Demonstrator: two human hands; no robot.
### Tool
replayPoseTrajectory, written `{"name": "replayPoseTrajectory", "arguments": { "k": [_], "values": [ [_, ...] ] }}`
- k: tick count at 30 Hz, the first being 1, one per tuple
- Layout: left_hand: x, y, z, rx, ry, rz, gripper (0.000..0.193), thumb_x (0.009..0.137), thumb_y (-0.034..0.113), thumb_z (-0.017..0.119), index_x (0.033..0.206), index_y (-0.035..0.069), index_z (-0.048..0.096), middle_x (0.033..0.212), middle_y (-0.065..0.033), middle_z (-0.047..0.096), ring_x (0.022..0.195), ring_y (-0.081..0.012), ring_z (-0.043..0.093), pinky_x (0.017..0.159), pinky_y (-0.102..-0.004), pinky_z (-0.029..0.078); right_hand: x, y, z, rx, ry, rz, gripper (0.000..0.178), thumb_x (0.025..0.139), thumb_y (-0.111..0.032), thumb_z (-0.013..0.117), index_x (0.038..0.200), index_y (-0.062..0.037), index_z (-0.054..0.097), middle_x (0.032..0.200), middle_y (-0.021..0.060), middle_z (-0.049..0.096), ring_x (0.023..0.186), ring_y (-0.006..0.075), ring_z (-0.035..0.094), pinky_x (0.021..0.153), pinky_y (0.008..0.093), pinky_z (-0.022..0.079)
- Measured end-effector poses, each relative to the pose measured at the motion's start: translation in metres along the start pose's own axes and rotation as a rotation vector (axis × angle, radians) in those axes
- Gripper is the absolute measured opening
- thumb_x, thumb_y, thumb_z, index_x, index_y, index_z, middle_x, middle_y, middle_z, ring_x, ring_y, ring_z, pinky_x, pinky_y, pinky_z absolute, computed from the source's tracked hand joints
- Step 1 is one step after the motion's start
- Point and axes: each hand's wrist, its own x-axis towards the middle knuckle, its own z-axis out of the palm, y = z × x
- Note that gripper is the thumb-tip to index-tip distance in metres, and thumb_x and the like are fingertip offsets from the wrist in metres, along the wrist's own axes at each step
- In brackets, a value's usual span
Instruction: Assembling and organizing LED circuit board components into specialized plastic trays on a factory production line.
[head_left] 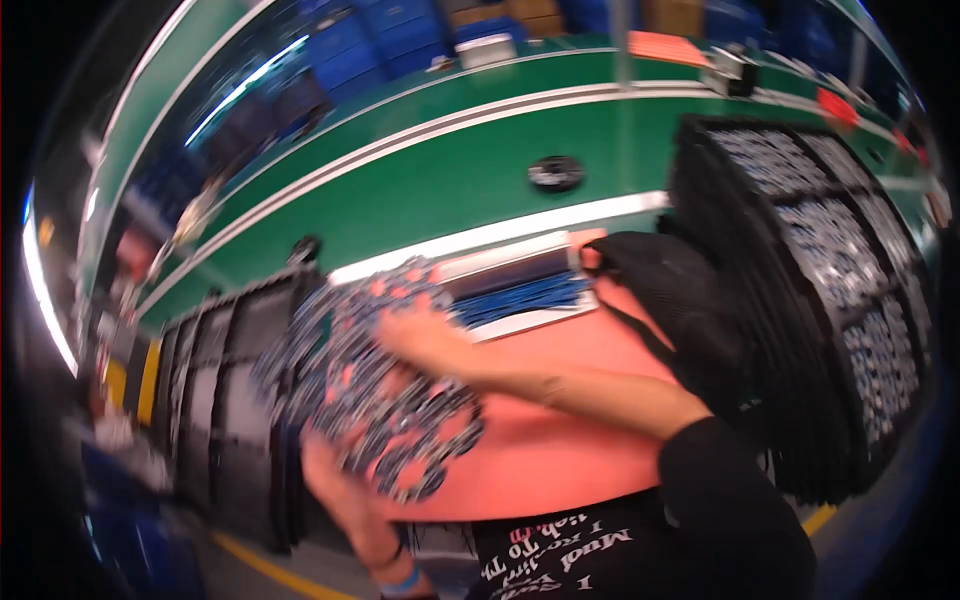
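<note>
Step in hand looks to be handling the rings [345, 405], massed at the desk's [545, 425] left edge, right hand [420, 338] over them, left hand [325, 465] by the near-left corner, grips too blurred to tell; next move probably calls for even support.

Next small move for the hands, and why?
Probably draw the dark coils rightward across the pink mat: they crowd its left end, with the right hand over them and the left hand at their near edge; blur hides any grip.
</note>
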Motion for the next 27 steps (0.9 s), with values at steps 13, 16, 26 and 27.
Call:
{"name": "replayPoseTrajectory", "arguments": {
  "k": [13, 16, 26, 27],
  "values": [
    [0.015, -0.022, 0.074, -0.077, -0.732, -0.169, 0.05, 0.088, 0.006, 0.051, 0.131, 0.0, 0.027, 0.111, -0.0088, 0.051, 0.089, -0.0143, 0.057, 0.069, -0.0271, 0.054, -0.04, 0.014, -0.078, 0.476, 0.272, 0.097, 0.033, 0.096, -0.033, 0.034, 0.107, -0.0057, 0.048, 0.077, 0.0055, 0.058, 0.075, 0.0121, 0.057, 0.065, 0.0272, 0.05],
    [0.029, -0.019, 0.039, 0.049, -0.504, -0.287, 0.049, 0.087, 0.009, 0.055, 0.129, -0.004, 0.034, 0.105, -0.0084, 0.054, 0.078, -0.0127, 0.059, 0.063, -0.0223, 0.051, -0.04, 0.004, -0.06, 0.449, 0.264, 0.269, 0.036, 0.094, -0.033, 0.04, 0.117, -0.0055, 0.047, 0.09, 0.0071, 0.059, 0.083, 0.0142, 0.057, 0.076, 0.0303, 0.047],
    [0.077, 0.003, -0.124, -0.214, 0.232, -0.106, 0.017, 0.088, 0.017, 0.056, 0.1, 0.006, 0.053, 0.093, -0.0072, 0.061, 0.081, -0.0129, 0.058, 0.061, -0.0226, 0.047, -0.035, 0.027, -0.102, -0.06, 0.237, 0.174, 0.022, 0.086, -0.017, 0.049, 0.102, -0.0043, 0.058, 0.084, 0.0036, 0.061, 0.076, 0.0077, 0.055, 0.067, 0.0194, 0.041],
    [0.077, 0.002, -0.128, -0.264, 0.257, -0.113, 0.017, 0.088, 0.018, 0.056, 0.099, 0.005, 0.054, 0.094, -0.0074, 0.061, 0.08, -0.013, 0.058, 0.061, -0.0218, 0.047, -0.034, 0.03, -0.105, -0.116, 0.215, 0.135, 0.022, 0.086, -0.016, 0.049, 0.102, -0.0041, 0.058, 0.084, 0.0036, 0.06, 0.076, 0.0076, 0.055, 0.067, 0.0194, 0.041]
  ]
}}
